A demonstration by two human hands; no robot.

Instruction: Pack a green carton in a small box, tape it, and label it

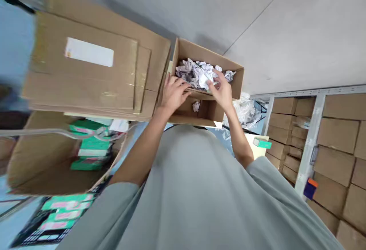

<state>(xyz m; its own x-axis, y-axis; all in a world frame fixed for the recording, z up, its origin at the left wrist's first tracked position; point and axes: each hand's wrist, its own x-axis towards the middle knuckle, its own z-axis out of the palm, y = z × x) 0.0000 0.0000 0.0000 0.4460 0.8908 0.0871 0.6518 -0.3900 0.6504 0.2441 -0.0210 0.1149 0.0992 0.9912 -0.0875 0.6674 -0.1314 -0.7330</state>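
Currently | hands apart | left hand [174,90] at near edge of cardboard box [210,58], right hand [222,89] touching crumpled paper [197,71]; grips can't tell | paper inside box, beyond hands, spread left-to-right; right nearer

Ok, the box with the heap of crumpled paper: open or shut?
Open. No flaps cover the top of the box; crumpled paper is visible inside.

- Bright, even light
- Soft shadows on the grey wall [271,32], upper centre
- Blur at left edge and lower left
- Wide-angle stretch across the shelving [310,139], right
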